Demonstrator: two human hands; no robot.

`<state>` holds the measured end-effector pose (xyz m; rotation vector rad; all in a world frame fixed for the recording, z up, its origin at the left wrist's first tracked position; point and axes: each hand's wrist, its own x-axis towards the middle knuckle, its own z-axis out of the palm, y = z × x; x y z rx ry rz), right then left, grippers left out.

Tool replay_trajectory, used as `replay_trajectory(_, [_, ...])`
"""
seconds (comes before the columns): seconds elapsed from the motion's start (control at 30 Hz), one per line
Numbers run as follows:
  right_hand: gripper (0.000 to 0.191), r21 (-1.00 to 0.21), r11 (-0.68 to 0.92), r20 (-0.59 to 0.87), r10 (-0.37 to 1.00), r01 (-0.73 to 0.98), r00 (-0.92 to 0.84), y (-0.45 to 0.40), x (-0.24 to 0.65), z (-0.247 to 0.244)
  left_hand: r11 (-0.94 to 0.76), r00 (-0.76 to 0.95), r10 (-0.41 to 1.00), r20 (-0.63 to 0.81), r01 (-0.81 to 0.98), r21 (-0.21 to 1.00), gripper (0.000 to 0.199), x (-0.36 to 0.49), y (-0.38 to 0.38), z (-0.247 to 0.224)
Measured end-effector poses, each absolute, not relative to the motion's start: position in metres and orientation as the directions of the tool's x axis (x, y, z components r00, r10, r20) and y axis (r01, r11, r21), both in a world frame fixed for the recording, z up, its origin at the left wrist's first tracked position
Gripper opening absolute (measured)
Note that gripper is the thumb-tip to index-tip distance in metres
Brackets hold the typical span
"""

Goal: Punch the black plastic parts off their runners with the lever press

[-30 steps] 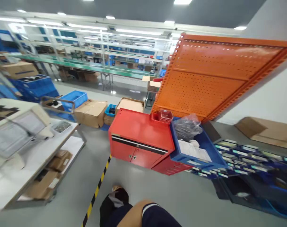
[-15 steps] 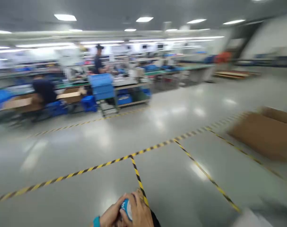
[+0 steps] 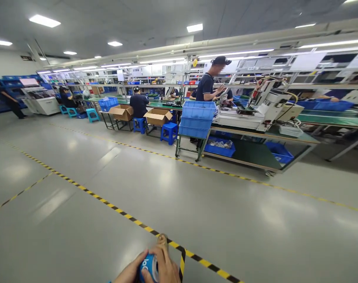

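Head view: L hand & R hand, fingers curled round blue can-like item, held over floor nr striped tape junction; prob drop risk if grip slackens w/ a bump.

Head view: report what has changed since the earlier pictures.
The view has swung left since half a second ago, shifting the standing co-worker and stacked blue crates rightward in frame. The red cabinet is out of view. The left hand and right hand still hold the blue object.
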<state>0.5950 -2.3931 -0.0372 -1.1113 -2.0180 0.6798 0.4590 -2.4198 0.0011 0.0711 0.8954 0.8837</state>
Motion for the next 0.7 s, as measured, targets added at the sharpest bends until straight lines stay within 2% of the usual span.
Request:
replay_trajectory(0.07, [0.046,-0.883,0.308,0.232,0.942,0.354,-0.241,-2.342,0.614,-0.027,0.652,0.335,0.740,-0.584,-0.572,0.498,0.055,0.472,-2.366,-0.002])
replay_trajectory(0.1, [0.047,-0.957,0.160,0.123,0.979,0.241,-0.163,-2.315,0.625,-0.019,0.634,0.338,0.768,-0.544,-0.519,0.573,0.057,0.480,-2.337,0.001])
replay_trajectory(0.13, [0.050,-0.997,-0.043,-0.048,0.995,0.064,-0.085,-2.286,0.635,-0.009,0.604,0.337,0.797,-0.502,-0.448,0.659,0.059,0.487,-2.306,0.007])
replay_trajectory(0.2, [0.054,-0.967,-0.235,-0.233,0.972,-0.101,-0.027,-2.227,0.654,0.014,0.450,0.342,0.866,-0.364,-0.217,0.866,0.062,0.499,-2.243,0.027])
replay_trajectory(0.27, [0.056,-0.918,-0.344,-0.350,0.937,-0.195,-0.001,-2.170,0.666,0.035,0.157,0.422,0.887,-0.186,0.103,0.982,0.058,0.506,-2.178,0.052])
replay_trajectory(0.33, [0.058,-0.845,-0.435,-0.460,0.888,-0.312,0.010,-2.118,0.673,0.051,-0.156,0.496,0.867,-0.051,0.366,0.917,0.055,0.509,-2.118,0.075])
replay_trajectory(0.4, [0.060,-0.757,-0.496,-0.549,0.836,-0.426,0.002,-2.071,0.676,0.059,-0.384,0.546,0.837,0.027,0.552,0.740,0.054,0.510,-2.063,0.090])
replay_trajectory(0.47, [0.063,-0.671,-0.541,-0.612,0.790,-0.507,-0.032,-2.025,0.676,0.059,-0.523,0.587,0.806,0.070,0.653,0.548,0.051,0.512,-2.012,0.094])
replay_trajectory(0.53, [0.066,-0.604,-0.582,-0.654,0.753,-0.545,-0.079,-1.975,0.676,0.053,-0.600,0.624,0.775,0.095,0.682,0.418,0.047,0.513,-1.961,0.090])
replay_trajectory(0.6, [0.068,-0.566,-0.622,-0.680,0.724,-0.541,-0.121,-1.921,0.674,0.043,-0.615,0.629,0.770,0.107,0.686,0.389,0.042,0.512,-1.908,0.080])
replay_trajectory(0.7, [0.071,-0.564,-0.685,-0.697,0.694,-0.462,-0.179,-1.833,0.666,0.028,-0.555,0.582,0.806,0.112,0.675,0.486,0.034,0.506,-1.826,0.064])
